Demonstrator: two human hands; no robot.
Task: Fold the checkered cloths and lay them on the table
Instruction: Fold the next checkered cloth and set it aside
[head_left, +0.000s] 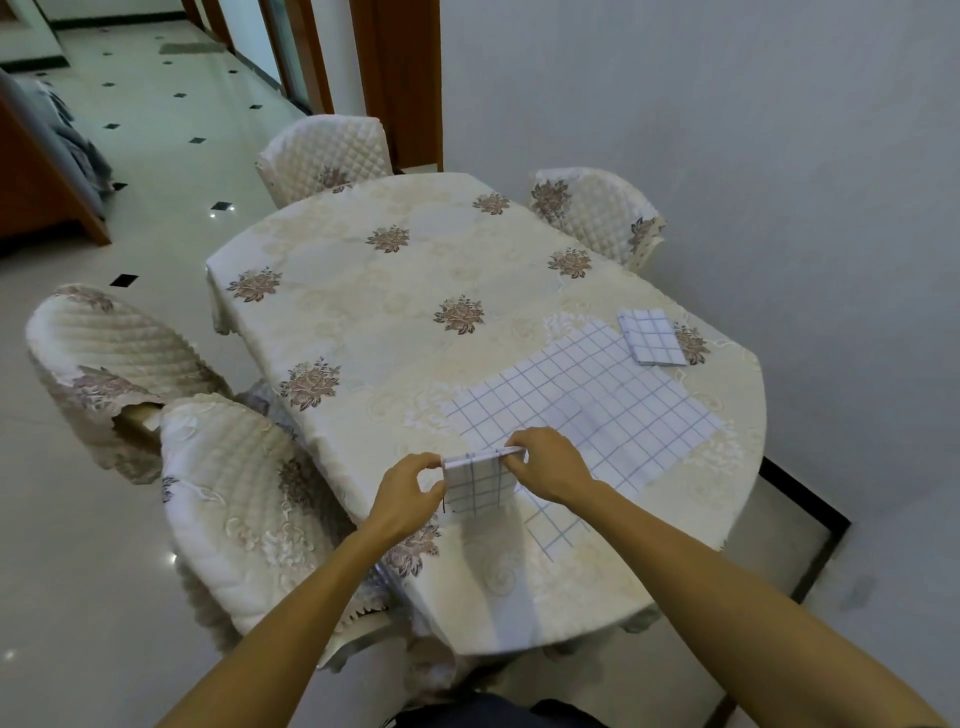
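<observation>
While you pinch the small cloth (478, 483) by its top edge, your left grip (408, 488) takes the left corner between thumb and curled fingers. Your right grip (545, 467) takes the right corner the same way. Both are narrow and closed on fabric.

The small cloth hangs from the two grips over the near edge of the table (363, 291), already folded down to a nearly square packet. Its top edge runs left to right between your grips, tilted a little up toward the right. Whether its lower edge touches the table, I cannot tell.

Forward and to the right of your right grip, a large cloth (613, 395) lies spread flat, its near corner running under your right wrist. Past it, near the far right rim, sits a folded cloth (652, 336). It lies at the large cloth's far corner, touching or just beside; I cannot say which.

The packet looks about as small as the folded cloth, so I judge this piece is nearly done and laying it down comes next. That spot lies forward and right of both grips, with your right grip nearer, and the path crosses the large cloth. If one corner is released early the layers may spring open, and a low carry could drag the large cloth out of flat.
</observation>
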